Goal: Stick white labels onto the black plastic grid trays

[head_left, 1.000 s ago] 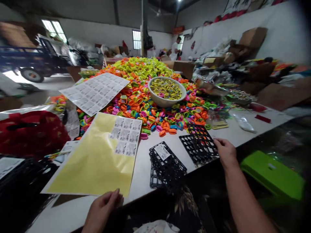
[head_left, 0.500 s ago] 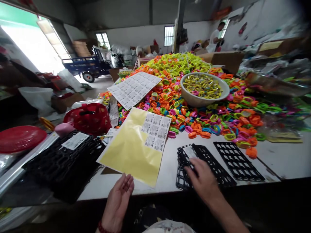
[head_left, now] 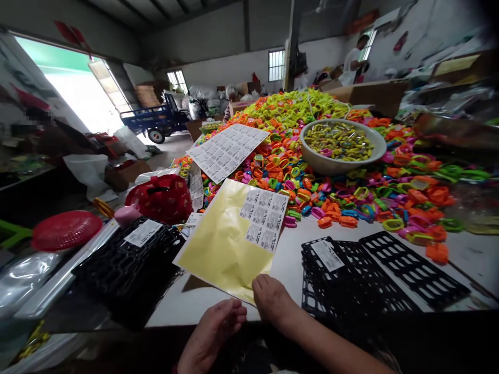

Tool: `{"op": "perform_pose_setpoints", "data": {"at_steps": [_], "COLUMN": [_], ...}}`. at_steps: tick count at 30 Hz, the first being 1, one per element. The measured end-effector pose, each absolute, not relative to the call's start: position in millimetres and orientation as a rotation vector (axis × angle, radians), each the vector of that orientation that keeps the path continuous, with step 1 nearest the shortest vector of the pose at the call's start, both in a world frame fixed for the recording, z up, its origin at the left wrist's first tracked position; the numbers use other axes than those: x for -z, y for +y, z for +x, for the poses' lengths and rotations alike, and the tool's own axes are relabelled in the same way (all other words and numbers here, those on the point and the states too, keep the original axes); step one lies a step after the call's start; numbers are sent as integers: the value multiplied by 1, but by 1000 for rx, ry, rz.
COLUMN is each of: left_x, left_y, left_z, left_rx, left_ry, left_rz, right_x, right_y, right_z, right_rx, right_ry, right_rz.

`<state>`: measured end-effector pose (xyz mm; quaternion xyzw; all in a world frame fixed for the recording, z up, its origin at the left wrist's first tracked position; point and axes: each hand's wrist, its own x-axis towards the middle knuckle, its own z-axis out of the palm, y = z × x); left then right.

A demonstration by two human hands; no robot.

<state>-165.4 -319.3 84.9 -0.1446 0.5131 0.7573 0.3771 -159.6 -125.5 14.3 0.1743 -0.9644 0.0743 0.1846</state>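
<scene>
A yellow-backed label sheet (head_left: 218, 234) lies on the table in front of me, with several printed stickers left at its upper right. My right hand (head_left: 273, 301) has its fingers curled closed on the sheet's lower right edge. Just below that edge is my left hand (head_left: 218, 330), fingers loosely bent and apart, with nothing visible in it. To the right, a black plastic grid panel (head_left: 354, 275) bears a white sticker (head_left: 327, 254). Another black grid panel (head_left: 413, 265) lies beside it.
A stack of black panels (head_left: 128, 265) with a label on top is at left, beside a red plastic lid (head_left: 66, 230) and a red bag (head_left: 159, 200). Behind are a second label sheet (head_left: 230, 148), a white bowl (head_left: 327, 165) of small yellow pieces, and a heap of colourful plastic pieces (head_left: 268, 140).
My right hand has moved left from the black panel to the label sheet's lower edge. The panel's sticker is now uncovered. My left hand has moved right, its fingers more bent.
</scene>
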Motion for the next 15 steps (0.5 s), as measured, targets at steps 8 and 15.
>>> {"op": "perform_pose_setpoints", "data": {"at_steps": [8,15], "left_x": [-83,-80], "left_y": [-300,-304], "left_z": [-181,-179], "left_rx": [-2118,-1848], "left_ry": [1291,1341], "left_rz": [-474,-73], "right_x": [-16,-4], "right_y": [-136,-142], "right_z": [-139,-159], "right_rx": [-149,-88], "right_ry": [-2559,-2560], "right_rz": [556,435]}}
